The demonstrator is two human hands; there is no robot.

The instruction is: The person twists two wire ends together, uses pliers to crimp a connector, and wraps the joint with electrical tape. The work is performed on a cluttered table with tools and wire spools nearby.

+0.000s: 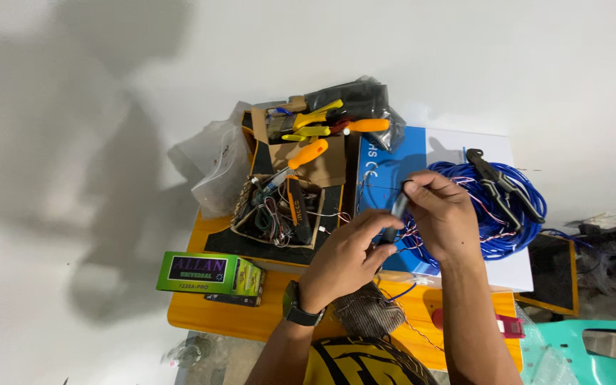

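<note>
Orange table (201, 314) against white wall: your left hand (343, 260) and right hand (440, 210) fingers pinch a small dark tool (395, 214) over the blue wire coil (497, 214).

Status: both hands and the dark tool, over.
Left hand and right hand both closed on slim dark cylindrical tool. Thin wires run to it. Blue cable coil with black pliers right behind.

White wall (322, 50) fills the top, plain, with big soft grey shadows on its left part. Light comes from behind the viewer. Small orange table (201, 314) stands against it, front edge near the bottom. Turquoise plastic piece (593, 342) at the bottom right corner.
</note>
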